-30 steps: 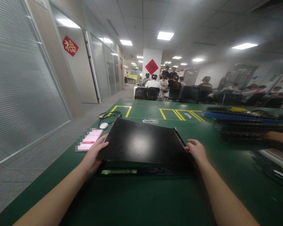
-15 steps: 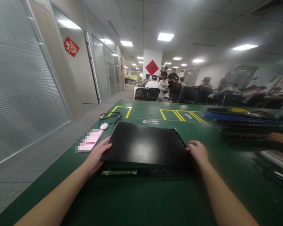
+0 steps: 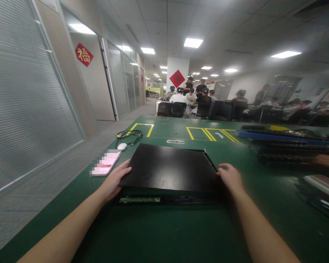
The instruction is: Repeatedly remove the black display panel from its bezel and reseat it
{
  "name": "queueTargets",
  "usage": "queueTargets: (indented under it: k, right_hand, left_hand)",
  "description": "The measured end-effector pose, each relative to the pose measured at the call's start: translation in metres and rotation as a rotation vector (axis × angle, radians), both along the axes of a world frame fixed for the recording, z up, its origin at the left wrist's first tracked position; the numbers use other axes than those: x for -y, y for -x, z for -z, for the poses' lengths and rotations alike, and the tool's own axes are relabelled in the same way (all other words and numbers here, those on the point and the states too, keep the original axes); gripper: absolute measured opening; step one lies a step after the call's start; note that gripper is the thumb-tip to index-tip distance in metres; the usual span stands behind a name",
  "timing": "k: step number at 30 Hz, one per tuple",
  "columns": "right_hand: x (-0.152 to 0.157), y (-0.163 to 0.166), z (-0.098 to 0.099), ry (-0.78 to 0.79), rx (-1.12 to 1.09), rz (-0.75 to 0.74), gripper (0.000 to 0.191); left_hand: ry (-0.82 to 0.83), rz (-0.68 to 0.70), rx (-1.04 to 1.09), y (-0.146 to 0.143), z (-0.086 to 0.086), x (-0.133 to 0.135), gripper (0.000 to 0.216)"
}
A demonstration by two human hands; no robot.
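A flat black panel (image 3: 167, 166) lies tilted between my two hands, its near edge raised. My left hand (image 3: 117, 179) grips its left edge, thumb on top and the other fingers partly hidden beneath. At the right edge, my right hand (image 3: 230, 178) pinches the rim near the corner. Below the panel's near edge shows a dark casing (image 3: 191, 200) with a narrow green circuit board (image 3: 139, 199) at its left. Whether panel and casing touch at the far side, I cannot tell.
On the green table (image 3: 164, 233), a phone (image 3: 106, 163), a white oval object (image 3: 122, 146) and a coiled black cable (image 3: 128, 136) lie left. Blurred black parts and a blue strip (image 3: 276, 136) are right, beside another person's hand (image 3: 328, 160). Several people sit farther back.
Both hands keep their hold on the panel, which stays at nearly the same tilt. The whole view has shifted very slightly.
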State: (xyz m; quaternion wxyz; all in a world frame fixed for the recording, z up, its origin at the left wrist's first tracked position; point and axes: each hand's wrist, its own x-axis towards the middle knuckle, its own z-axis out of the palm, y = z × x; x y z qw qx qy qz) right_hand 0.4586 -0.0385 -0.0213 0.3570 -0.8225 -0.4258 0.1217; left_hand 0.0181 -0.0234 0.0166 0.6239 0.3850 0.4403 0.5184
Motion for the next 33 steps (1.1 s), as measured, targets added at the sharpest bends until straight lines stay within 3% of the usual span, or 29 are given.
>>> queueTargets:
  k: [14, 24, 33]
  right_hand:
    - [0.002, 0.004, -0.004, 0.061, 0.09, -0.03, 0.025]
    - [0.002, 0.005, -0.003, 0.068, 0.104, -0.058, 0.022]
    - [0.001, 0.002, -0.001, 0.073, 0.11, -0.081, 0.02]
  left_hand:
    - [0.006, 0.035, -0.014, 0.002, 0.003, -0.004, 0.059]
    - [0.064, 0.075, -0.025, 0.003, 0.001, -0.005, 0.084]
    - [0.001, 0.072, 0.008, 0.008, 0.013, -0.01, 0.066]
